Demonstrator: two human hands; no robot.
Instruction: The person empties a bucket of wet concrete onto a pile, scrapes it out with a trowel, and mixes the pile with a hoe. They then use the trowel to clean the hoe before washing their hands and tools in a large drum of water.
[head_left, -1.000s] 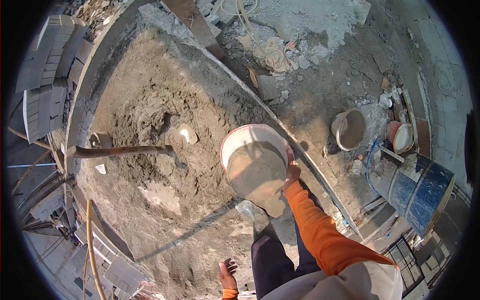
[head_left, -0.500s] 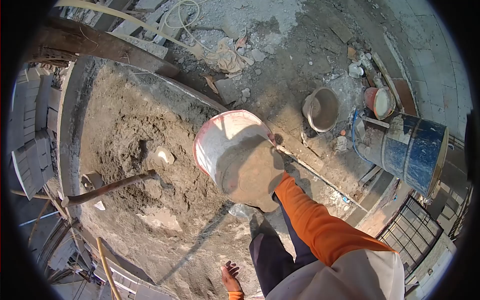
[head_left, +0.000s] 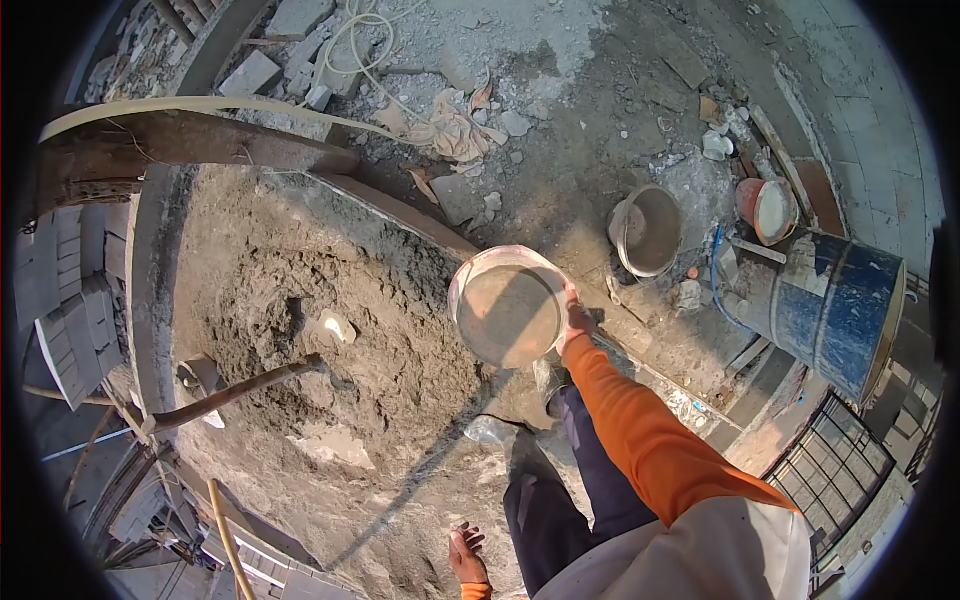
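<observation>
My right hand (head_left: 577, 315), at the end of an orange sleeve, grips the right side of a pale bucket (head_left: 476, 285) with a reddish rim. The bucket's mouth faces up at me, and its inside is coated grey-brown, partly in shadow. Wet mortar (head_left: 290, 290) spreads in a lumpy heap to the left of the bucket. Low in the view, my left hand (head_left: 467, 555) hangs with its fingers loosely apart, holding nothing. A wooden tool handle (head_left: 235, 392) lies across the mortar's left side.
A second bucket (head_left: 648, 232) stands to the right, near a smaller red one (head_left: 768, 210) and a blue drum (head_left: 840, 305). A thick wooden beam (head_left: 200, 142) crosses the upper left, with a pale hose (head_left: 230, 103) along it. Rubble lies at the back.
The bucket has moved right and down away from me, so it looks smaller, and my right hand on its side now shows. My left hand has barely moved.
</observation>
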